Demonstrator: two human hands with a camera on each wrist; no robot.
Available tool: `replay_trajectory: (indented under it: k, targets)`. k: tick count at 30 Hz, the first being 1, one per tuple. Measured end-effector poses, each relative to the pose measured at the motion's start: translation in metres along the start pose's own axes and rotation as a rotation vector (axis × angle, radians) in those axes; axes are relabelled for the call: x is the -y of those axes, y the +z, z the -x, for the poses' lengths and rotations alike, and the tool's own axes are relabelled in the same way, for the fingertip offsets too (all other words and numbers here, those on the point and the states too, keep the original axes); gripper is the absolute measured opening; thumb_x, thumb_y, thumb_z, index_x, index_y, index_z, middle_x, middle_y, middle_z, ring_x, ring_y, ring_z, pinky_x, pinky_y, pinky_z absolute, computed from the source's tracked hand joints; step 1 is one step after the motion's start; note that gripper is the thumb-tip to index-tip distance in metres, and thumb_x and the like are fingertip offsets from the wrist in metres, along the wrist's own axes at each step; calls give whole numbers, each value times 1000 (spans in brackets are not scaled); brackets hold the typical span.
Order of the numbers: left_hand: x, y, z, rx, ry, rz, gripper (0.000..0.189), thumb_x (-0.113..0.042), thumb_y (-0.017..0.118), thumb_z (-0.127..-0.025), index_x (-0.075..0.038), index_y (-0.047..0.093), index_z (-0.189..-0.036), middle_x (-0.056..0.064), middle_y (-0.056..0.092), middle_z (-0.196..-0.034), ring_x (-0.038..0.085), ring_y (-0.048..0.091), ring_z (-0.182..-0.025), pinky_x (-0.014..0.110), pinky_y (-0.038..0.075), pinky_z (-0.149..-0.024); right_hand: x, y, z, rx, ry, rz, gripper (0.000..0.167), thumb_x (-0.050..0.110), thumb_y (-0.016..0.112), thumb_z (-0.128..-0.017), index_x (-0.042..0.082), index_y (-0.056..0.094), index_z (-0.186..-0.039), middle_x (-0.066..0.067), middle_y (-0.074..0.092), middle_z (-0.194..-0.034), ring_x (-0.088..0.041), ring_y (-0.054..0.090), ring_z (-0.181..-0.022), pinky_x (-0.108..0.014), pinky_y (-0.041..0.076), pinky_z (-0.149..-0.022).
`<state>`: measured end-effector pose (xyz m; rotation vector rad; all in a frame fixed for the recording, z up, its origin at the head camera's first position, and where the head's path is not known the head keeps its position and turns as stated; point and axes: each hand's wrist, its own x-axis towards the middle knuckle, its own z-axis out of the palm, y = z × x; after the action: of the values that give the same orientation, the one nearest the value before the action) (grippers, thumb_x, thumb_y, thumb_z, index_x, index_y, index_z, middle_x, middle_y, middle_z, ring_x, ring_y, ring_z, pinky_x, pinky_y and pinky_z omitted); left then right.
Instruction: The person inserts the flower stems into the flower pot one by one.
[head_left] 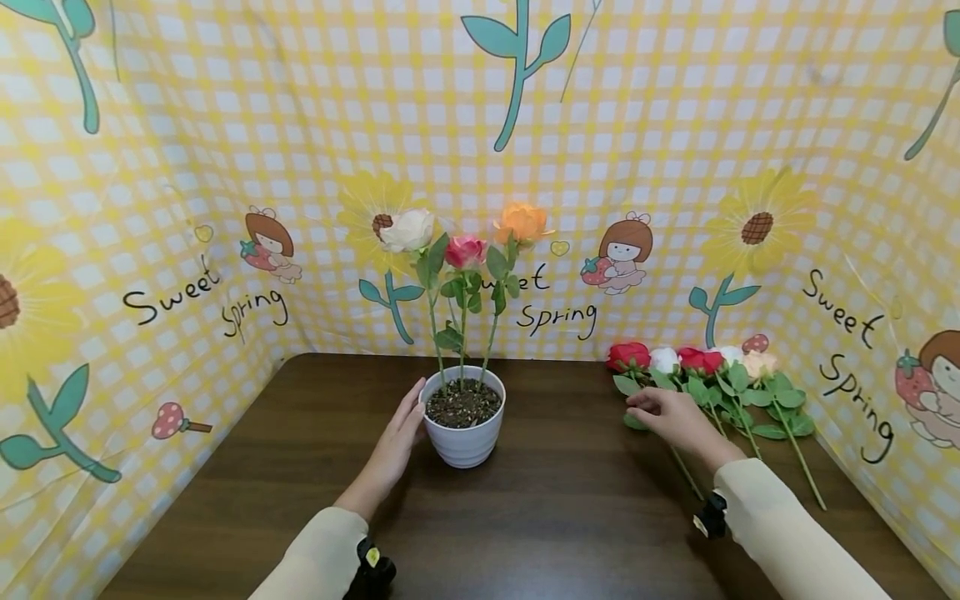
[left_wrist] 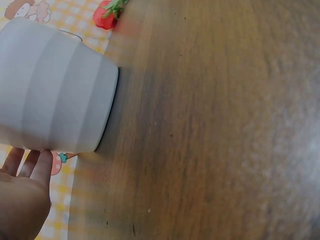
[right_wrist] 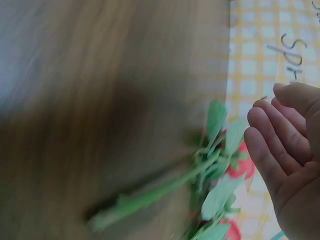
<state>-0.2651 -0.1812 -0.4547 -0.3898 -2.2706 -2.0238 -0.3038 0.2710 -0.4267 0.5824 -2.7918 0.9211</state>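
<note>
Behind the left hand (head_left: pixel 392 437) and the right hand (head_left: pixel 678 423) are cream sleeves (head_left: pixel 787 527), with black wrist cameras (head_left: pixel 381 575) carrying small yellowish marks (head_left: pixel 373 556).

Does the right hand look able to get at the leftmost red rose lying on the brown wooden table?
Likely yes: the right hand holds nothing and is close to the leftmost red rose, with nothing visibly between them.

You've got a dark brown wood-grain table (head_left: pixel 555 533). Beyond its far edge and along both sides, you see yellow-and-white checked fabric (head_left: pixel 675 108), printed with yellow sunflowers (head_left: pixel 756 229), black "Sweet Spring" lettering (head_left: pixel 558 317) and brown-haired cartoon girls (head_left: pixel 624 253) holding red strawberries (head_left: pixel 596 272). Pink-capped, white-spotted mushroom print (head_left: pixel 168 420) just off your table's left edge.
</note>
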Motion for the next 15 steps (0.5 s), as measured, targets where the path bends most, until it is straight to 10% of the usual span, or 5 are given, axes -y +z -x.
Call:
replay_trajectory:
  k: [15]
  targets:
    - [-2, 0, 1, 0, 10, -17, 51, -28, 32, -112, -15, 22, -161, 13, 16, -165, 35, 18, -147, 66, 26, -110, -37, -8, 31, 39, 136, 44, 24, 16, 72, -93, 0, 71, -111, -6, 73, -90, -21, 67, -77, -41, 55, -67]
